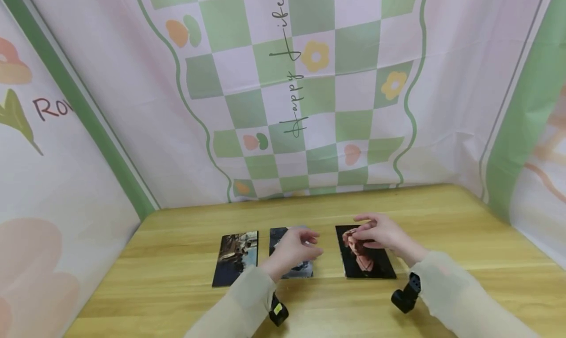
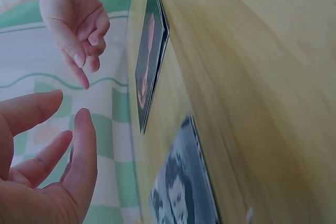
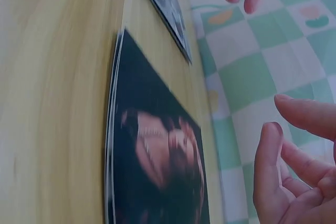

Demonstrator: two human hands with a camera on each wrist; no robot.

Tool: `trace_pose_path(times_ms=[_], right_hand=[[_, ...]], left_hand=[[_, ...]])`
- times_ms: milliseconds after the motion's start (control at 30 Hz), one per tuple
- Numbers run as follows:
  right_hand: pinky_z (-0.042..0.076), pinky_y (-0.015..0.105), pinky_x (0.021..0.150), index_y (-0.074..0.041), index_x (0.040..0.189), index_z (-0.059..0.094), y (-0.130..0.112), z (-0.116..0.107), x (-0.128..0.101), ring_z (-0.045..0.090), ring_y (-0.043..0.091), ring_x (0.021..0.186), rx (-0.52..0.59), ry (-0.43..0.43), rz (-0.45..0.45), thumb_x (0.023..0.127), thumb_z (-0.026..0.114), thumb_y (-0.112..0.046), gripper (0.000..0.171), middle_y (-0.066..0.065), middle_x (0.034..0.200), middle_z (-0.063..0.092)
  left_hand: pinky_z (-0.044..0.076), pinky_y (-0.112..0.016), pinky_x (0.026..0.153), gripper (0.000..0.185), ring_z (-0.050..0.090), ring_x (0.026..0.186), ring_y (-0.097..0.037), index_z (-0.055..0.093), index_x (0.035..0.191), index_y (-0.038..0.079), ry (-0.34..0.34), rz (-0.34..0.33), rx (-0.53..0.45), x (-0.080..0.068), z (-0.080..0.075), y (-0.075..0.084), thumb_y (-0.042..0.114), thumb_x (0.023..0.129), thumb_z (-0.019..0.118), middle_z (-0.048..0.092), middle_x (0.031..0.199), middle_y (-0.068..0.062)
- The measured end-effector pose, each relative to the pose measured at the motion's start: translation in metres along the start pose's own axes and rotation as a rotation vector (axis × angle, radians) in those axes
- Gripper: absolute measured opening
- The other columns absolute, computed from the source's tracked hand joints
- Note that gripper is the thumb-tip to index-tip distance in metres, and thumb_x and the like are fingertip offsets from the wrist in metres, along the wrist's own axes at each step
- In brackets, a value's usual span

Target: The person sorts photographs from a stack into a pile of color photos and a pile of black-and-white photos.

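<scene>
Left hand: the left hand (image 1: 294, 249) hovers over the grey photo (image 1: 305, 267), fingers loose and holding nothing.
Right hand: the right hand (image 1: 381, 233) hangs above the portrait photo (image 1: 369, 264), fingers relaxed, empty.
Landmark: the portrait photo lies flat on the wooden surface (image 1: 442, 220); the grey photo is near its left, a dark photo (image 1: 236, 257) beyond that.
Risk: flat glossy prints likely slide rather than lift if a fingertip presses down, which could skew the row.

Head view looks down from above; both wrist views skim close along the pale wooden surface (image 1: 442, 215), sharing the dark portrait photo (image 1: 367, 262).
</scene>
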State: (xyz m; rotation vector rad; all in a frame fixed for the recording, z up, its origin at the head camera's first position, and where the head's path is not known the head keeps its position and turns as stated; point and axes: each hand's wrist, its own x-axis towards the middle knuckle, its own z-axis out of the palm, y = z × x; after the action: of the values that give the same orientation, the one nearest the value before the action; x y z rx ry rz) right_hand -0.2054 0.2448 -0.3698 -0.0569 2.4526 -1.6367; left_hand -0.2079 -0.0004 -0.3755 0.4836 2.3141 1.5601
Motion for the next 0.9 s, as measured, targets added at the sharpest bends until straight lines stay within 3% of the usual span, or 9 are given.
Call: trace_pose_path(times_ms=[200,333,567,900], right_hand=[[0.058,0.037,0.08,0.011,0.138,0.033,0.013,-0.018,-0.004,0.062,0.018,0.091,-0.003,0.012,0.026,0.089,0.064,-0.009,0.061,0.013,0.103,0.06],[0.058,0.036,0.08,0.013,0.137,0.033,0.021,-0.026,-0.006,0.062,0.018,0.092,-0.023,0.025,0.028,0.088,0.065,-0.009,0.062,0.019,0.107,0.059],[0.058,0.038,0.08,0.017,0.137,0.029,0.035,-0.032,-0.008,0.063,0.021,0.092,-0.014,0.032,0.041,0.088,0.064,-0.007,0.064,0.037,0.119,0.047],[0.058,0.03,0.075,0.019,0.135,0.028,0.048,-0.034,-0.005,0.062,0.011,0.086,0.037,0.026,0.067,0.087,0.064,-0.003,0.064,0.039,0.122,0.046]], left_hand=[[0.058,-0.026,0.074,0.039,0.062,0.088,-0.012,0.06,0.121,0.0,-0.019,-0.015,-0.085,0.006,0.014,0.001,0.006,0.084,0.069,0.06,0.115,-0.017],[0.059,-0.026,0.074,0.038,0.061,0.087,-0.013,0.06,0.119,-0.002,-0.016,-0.019,-0.118,0.009,0.022,0.001,0.004,0.083,0.069,0.06,0.113,-0.017],[0.059,-0.027,0.072,0.037,0.062,0.081,-0.013,0.059,0.117,-0.005,-0.025,-0.008,-0.133,0.013,0.034,-0.002,0.002,0.082,0.069,0.061,0.107,-0.015],[0.059,-0.029,0.073,0.038,0.063,0.083,-0.016,0.059,0.118,-0.003,0.015,-0.066,-0.15,0.02,0.045,-0.005,0.002,0.082,0.07,0.062,0.105,-0.012]])
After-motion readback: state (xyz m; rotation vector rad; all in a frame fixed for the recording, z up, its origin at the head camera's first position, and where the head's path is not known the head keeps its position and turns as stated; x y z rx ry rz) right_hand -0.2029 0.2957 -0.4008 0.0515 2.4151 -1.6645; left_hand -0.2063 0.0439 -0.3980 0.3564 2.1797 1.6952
